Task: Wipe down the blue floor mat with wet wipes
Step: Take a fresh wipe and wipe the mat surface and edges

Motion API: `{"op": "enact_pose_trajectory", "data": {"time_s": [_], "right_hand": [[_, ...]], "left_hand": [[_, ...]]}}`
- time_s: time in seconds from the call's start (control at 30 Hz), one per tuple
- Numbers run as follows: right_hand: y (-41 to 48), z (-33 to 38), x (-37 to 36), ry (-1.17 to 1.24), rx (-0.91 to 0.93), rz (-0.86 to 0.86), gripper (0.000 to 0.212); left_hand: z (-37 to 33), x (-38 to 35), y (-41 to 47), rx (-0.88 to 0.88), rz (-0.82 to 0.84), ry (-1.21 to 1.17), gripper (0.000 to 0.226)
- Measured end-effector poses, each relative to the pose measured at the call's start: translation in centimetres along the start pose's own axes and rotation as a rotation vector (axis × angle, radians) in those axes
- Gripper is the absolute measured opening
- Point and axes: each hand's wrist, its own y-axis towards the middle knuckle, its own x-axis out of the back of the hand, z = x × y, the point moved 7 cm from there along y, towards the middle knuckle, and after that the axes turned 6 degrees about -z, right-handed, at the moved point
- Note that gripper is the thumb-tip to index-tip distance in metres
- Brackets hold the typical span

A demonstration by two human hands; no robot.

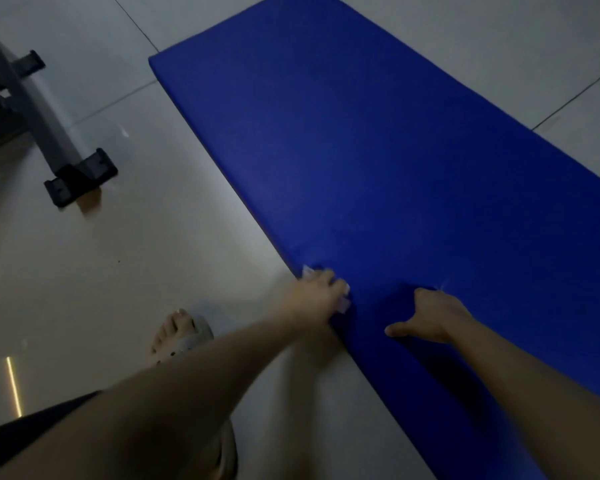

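A long blue floor mat [378, 161] lies on pale floor tiles and runs from the lower right to the upper middle of the head view. My left hand [317, 294] presses a white wet wipe [308, 271] onto the mat's left edge; bits of the wipe stick out above and below the fingers. My right hand [430, 315] rests flat on the mat just to the right, thumb spread toward the left, fingers pushing into the blue surface, which dents slightly there. It holds nothing that I can see.
A grey board on black brackets [49, 133] stands on the floor at the upper left. My foot in a light sandal [184, 336] is on the tiles left of the mat, below my left hand. Grey tiles [499, 36] surround the mat.
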Motion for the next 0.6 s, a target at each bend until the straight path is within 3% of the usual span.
{"op": "enact_pose_trajectory", "data": {"time_s": [0.17,0.27,0.33,0.43,0.6], "right_hand": [[0.1,0.0,-0.1,0.032,0.012,-0.009,0.067],[0.0,-0.1,-0.3,0.041,0.001,-0.008,0.072],[0.0,-0.2,-0.4,0.034,0.000,-0.009,0.070],[0.0,-0.1,0.1,0.026,0.003,-0.010,0.064],[-0.1,0.3,0.2,0.001,-0.005,0.002,0.068]], "left_hand": [[10.4,5.5,3.1,0.383,-0.350,0.118,0.023],[12.0,5.8,3.4,0.622,-0.474,0.014,0.021],[10.5,4.4,2.7,0.684,-0.519,-0.136,0.023],[5.7,1.4,0.8,0.544,-0.457,-0.198,0.024],[-4.1,-3.6,-3.8,0.022,-0.254,-0.150,0.023]]}}
